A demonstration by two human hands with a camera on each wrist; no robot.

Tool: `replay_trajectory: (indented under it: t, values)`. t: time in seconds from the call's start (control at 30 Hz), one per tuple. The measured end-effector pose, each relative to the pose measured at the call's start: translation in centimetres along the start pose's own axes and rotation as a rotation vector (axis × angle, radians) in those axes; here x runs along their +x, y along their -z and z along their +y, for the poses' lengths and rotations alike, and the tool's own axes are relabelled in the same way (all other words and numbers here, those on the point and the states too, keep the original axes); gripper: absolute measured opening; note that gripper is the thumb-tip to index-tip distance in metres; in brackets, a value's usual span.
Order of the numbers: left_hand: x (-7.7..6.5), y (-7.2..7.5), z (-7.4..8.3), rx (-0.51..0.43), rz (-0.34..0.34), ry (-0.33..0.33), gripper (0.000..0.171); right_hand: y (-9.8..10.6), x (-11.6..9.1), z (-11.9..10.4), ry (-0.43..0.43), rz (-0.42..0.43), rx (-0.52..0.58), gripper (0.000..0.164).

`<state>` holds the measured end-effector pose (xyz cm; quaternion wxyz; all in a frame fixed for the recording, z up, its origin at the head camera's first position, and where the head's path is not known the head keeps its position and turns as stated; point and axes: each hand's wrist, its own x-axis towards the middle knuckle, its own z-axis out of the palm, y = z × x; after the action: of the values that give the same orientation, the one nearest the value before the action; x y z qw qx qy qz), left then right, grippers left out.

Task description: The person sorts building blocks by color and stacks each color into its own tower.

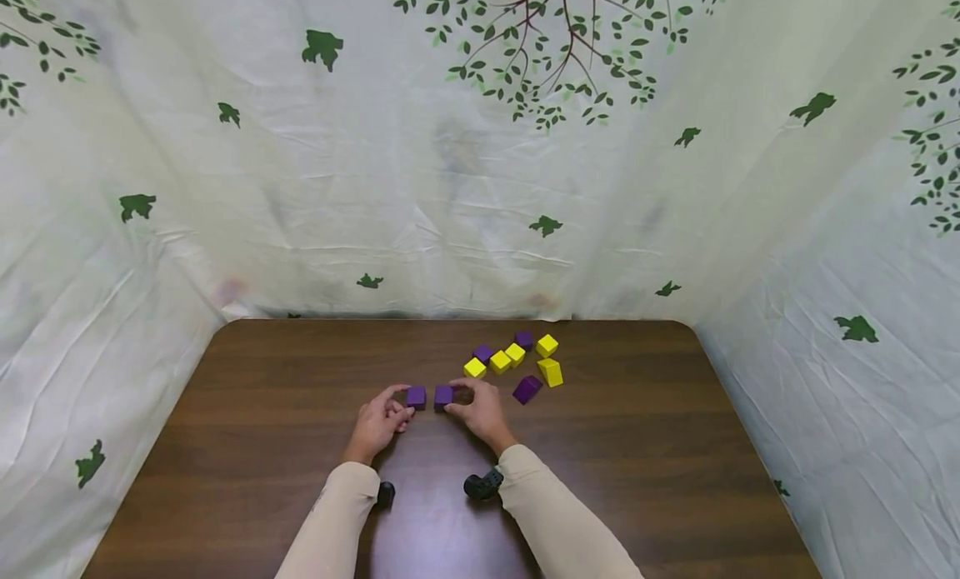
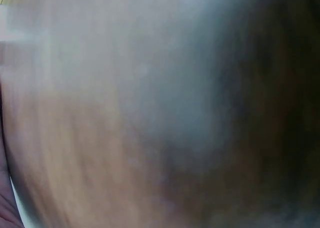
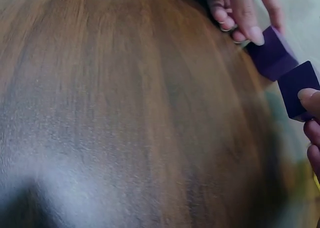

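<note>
Thumb and fingers of my left hand pinch a purple cube near the middle of the table. A second purple cube, just to its right, is pinched by my right hand. A small gap parts the two cubes in the head view. In the right wrist view the left hand grips its cube at the upper right, and the right thumb presses the face of the nearer cube. The left wrist view is blurred, with only an edge of the hand at its left border.
Behind and right of my right hand lie several yellow blocks and several purple ones, including a wedge-like purple block closest to that hand. The brown wooden table meets a white leaf-patterned cloth at its far edge.
</note>
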<state>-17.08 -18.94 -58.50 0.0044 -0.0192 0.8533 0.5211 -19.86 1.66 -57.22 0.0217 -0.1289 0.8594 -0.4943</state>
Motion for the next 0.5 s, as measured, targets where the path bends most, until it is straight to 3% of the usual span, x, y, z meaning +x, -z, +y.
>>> replay_trajectory:
  t: [0.2, 0.5]
  values:
    - [0.0, -0.1, 0.0, -0.012, -0.002, 0.026, 0.037, -0.7, -0.1, -0.1, -0.049, -0.023, 0.027, 0.035]
    - [0.0, 0.0, -0.1, -0.038, 0.001, 0.027, 0.037, -1.2, 0.5, -0.1, -0.037, -0.015, 0.019, 0.034]
